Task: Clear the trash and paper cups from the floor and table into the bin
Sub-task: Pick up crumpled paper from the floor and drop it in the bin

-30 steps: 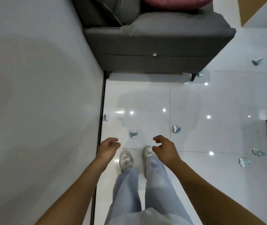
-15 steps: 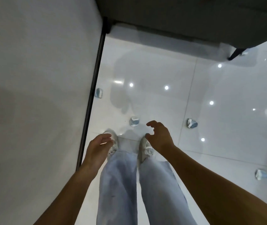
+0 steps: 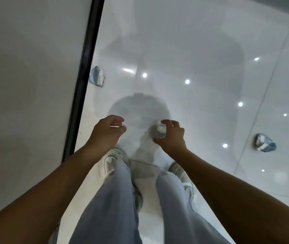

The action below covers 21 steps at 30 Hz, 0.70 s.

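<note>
Glossy floor — crumpled cups scattered.

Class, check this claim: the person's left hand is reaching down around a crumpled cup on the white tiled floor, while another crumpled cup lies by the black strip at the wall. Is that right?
Not quite. In the head view it is the right hand that reaches around the crumpled cup; the left hand holds nothing. The other crumpled cup does lie by the black strip.

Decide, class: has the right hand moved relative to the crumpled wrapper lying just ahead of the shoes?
Yes. The right hand has reached forward onto the crumpled wrapper; before, it hovered short of it.
</note>
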{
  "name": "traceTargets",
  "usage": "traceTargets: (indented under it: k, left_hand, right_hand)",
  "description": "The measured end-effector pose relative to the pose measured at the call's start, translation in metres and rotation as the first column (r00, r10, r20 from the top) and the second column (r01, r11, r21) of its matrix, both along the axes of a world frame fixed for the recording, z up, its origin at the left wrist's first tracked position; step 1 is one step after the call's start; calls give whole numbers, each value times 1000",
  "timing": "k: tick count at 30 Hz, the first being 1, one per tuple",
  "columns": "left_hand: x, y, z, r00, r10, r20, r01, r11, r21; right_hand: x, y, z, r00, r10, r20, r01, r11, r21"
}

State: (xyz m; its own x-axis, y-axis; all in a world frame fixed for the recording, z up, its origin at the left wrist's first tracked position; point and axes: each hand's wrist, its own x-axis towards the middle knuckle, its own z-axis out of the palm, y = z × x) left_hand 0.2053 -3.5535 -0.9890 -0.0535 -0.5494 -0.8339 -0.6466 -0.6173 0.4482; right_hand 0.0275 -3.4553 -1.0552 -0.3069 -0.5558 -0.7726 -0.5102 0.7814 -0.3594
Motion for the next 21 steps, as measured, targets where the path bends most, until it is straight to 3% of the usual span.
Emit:
traceTargets:
  k: [5,8,12,15,21]
  left_hand:
    - [3,1,-46,1000,-25,-5,25,999,45]
    - [-2,1,-53,999,12,-34,-8,992,122]
    - [-17,-5,-45,989,104,-107,-80,975,209]
    - [-25,-18,-33,968,190,-164,-151,963,223]
    - [-19,-47,-26,945,189,-267,-150,975,161]
  right_hand:
    - [11,2,-37,997,-24,-75,21,999,-32]
    - [14,-8,-32,1000,-24,-4,24,997,-69]
    - [27,-35,-3,991,76,114,-42,960,-276]
    - [34,-59,18,961,193,199,-96,906,-412]
    - [37,-102,26,939,260,225,-135,881,-454]
